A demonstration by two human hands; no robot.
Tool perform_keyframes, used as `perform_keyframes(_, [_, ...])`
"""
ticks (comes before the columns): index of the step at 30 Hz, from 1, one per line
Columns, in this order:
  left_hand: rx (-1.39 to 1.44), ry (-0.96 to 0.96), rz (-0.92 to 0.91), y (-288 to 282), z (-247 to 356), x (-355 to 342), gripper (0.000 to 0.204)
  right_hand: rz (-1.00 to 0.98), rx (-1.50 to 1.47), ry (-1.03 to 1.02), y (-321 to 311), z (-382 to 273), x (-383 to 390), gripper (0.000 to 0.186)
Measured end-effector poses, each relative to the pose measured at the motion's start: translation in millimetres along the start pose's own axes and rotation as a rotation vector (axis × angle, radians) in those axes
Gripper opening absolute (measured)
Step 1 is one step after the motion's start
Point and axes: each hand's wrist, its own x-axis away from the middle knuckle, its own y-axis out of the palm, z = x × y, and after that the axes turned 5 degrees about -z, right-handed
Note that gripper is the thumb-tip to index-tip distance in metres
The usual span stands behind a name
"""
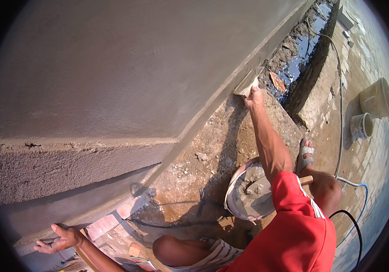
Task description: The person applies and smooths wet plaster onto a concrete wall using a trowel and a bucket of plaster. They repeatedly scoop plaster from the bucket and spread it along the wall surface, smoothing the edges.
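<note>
My right hand (255, 97) is closed on a plastering float (246, 85). Its flat face lies along the low ledge at the foot of the grey plastered wall (113, 68). Off to the lower left, my left hand (60, 239) is empty, with its fingers spread, near the wall's lower part. Beneath my right arm stands a bucket (231, 206) of wet grey mortar (249, 186). A trowel with a wooden handle (306, 180) rests in it, partly hidden by my red sleeve.
A ditch of dark water (304, 56) runs beside the wall, with a brown leaf (277, 82) at its edge. A hose (341, 113) crosses the ground to the right. Two more buckets (376, 99) stand on the paving. Bricks (102, 226) lie near my left arm.
</note>
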Motion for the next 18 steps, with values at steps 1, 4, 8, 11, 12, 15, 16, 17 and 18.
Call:
perform_keyframes(1, [-0.024, 0.0, 0.012, 1, -1, 1, 0.068, 0.037, -0.004, 0.012, 1, 2, 1, 0.032])
perform_keyframes(4, [-0.078, 0.028, -0.012, 0, 1, -2, 0.067, 0.009, 0.012, -0.017, 1, 2, 1, 0.032])
perform_keyframes(8, [-0.026, 0.041, 0.004, 3, 3, -4, 0.066, 0.031, 0.041, -0.056, 12, 3, 9, 0.035])
perform_keyframes(11, [-0.026, 0.029, 0.007, 2, 8, -6, 0.066, 0.026, 0.046, -0.021, 36, -1, 24, 0.037])
perform_keyframes(12, [-0.052, 0.032, -0.002, 2, 5, -6, 0.066, 0.023, 0.058, -0.021, 42, -4, 26, 0.036])
perform_keyframes(15, [-0.088, 0.033, -0.043, 3, 6, -4, 0.068, 0.121, 0.09, -0.163, 63, -15, 23, 0.04])
perform_keyframes(16, [-0.091, 0.032, -0.059, 4, 8, -3, 0.068, 0.046, 0.058, -0.187, 65, -21, 25, 0.04])
perform_keyframes(17, [-0.085, 0.038, -0.057, 1, 6, -5, 0.069, -0.032, 0.023, -0.188, 81, -23, 42, 0.04])
perform_keyframes(18, [-0.073, 0.037, -0.058, -1, 5, -5, 0.07, -0.108, -0.007, -0.195, 93, -30, 57, 0.04])
